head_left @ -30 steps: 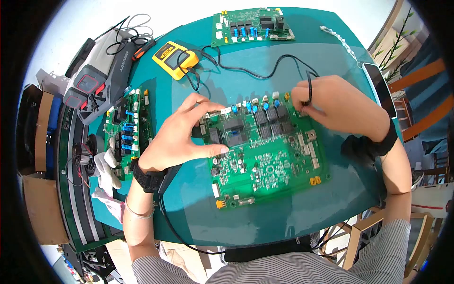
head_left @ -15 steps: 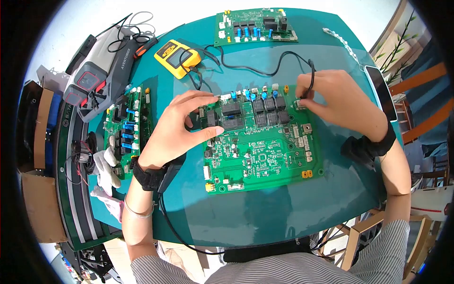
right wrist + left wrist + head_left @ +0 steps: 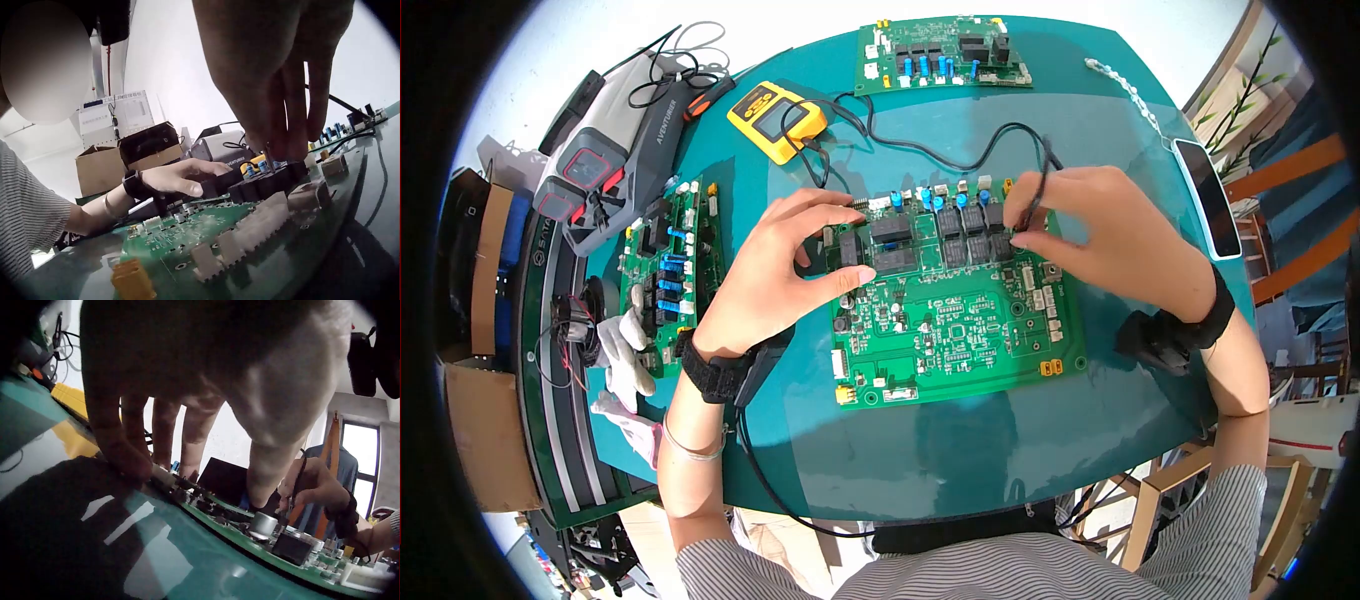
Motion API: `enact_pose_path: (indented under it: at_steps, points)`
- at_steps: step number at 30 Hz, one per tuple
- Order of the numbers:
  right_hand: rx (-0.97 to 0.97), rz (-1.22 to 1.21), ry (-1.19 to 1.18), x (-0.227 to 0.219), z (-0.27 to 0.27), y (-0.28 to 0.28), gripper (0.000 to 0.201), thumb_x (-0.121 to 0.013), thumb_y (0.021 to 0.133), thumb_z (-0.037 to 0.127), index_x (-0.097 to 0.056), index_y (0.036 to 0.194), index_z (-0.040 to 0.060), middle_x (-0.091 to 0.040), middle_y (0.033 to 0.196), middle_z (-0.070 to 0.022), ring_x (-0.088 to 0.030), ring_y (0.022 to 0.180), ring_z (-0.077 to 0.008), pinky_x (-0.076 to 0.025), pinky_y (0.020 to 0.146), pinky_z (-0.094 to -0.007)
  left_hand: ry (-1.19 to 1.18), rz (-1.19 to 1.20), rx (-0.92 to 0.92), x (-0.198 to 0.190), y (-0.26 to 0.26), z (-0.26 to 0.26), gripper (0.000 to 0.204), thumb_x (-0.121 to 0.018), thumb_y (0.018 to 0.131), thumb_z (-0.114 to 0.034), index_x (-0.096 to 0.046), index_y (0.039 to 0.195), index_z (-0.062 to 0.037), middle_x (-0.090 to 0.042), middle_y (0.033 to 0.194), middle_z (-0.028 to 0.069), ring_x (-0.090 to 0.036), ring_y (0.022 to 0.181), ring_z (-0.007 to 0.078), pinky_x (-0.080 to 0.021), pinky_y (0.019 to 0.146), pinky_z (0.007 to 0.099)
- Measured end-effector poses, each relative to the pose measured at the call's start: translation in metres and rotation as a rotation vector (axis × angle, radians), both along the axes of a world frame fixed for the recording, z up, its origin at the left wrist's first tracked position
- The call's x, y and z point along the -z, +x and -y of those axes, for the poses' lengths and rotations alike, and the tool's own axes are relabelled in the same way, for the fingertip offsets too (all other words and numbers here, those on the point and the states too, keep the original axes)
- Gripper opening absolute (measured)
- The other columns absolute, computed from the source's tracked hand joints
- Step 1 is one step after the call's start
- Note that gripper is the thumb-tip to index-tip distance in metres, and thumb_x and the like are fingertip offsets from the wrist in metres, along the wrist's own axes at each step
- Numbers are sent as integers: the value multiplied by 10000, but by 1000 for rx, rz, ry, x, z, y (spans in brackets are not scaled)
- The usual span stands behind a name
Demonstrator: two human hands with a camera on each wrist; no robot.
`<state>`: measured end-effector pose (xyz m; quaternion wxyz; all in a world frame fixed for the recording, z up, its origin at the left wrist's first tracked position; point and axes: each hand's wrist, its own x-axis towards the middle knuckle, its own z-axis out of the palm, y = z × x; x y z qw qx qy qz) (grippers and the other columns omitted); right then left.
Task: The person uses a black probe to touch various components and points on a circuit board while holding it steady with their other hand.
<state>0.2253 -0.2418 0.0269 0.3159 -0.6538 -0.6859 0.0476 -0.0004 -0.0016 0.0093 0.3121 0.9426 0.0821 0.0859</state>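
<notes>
In the head view a green circuit board lies on the table in front of me. My left hand grips its upper left part, fingers at the far edge and thumb on a black relay. My right hand pinches a thin probe with a black cable over the upper right part. In the right wrist view the slim metal probe points down at the row of black relays, beside blue capacitors. Fingers hide most of the probe. The cable leads toward a yellow handheld meter.
Another circuit board lies at the far edge, and more boards are stacked at left by white gloves. A grey machine stands far left. At right are a phone and a beaded strand.
The board, tilted and nearer me at first, now lies flatter and farther away. My right hand has moved the probe from the board's upper right corner leftward to the relays. My left hand keeps its grip.
</notes>
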Motion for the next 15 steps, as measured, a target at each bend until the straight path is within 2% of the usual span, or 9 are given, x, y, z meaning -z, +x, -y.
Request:
enact_pose_path:
  at_steps: [8,11,13,15]
  points:
    - [-33,92,-15,2,1,0,184,-760,880,107,-604,971,68,-724,811,-119,-710,755,-331,-529,657,-407,4,-9,-2,0,0,1,474,-858,847,-218,-702,1278,-96,-618,1421,59,-586,1211,190,-496,768,273]
    - [-9,-11,-104,0,1,-3,178,-784,863,58,-639,966,49,-708,842,-95,-711,791,-289,-540,718,-375,1,-14,-4,-1,0,1,477,-858,848,-222,-701,1280,-97,-614,1425,59,-586,1210,192,-495,771,276]
    - [-53,48,-22,3,0,-1,220,-760,882,107,-576,998,74,-726,787,-114,-704,725,-338,-522,633,-408,3,-16,-3,-2,1,1,478,-857,847,-224,-701,1281,-97,-612,1428,59,-587,1207,192,-494,772,277]
    - [-58,56,-14,3,0,-1,216,-758,881,108,-580,999,74,-722,786,-117,-704,734,-340,-523,640,-408,2,-23,-6,-2,0,1,479,-856,848,-230,-701,1282,-98,-611,1426,59,-589,1199,192,-492,772,278]
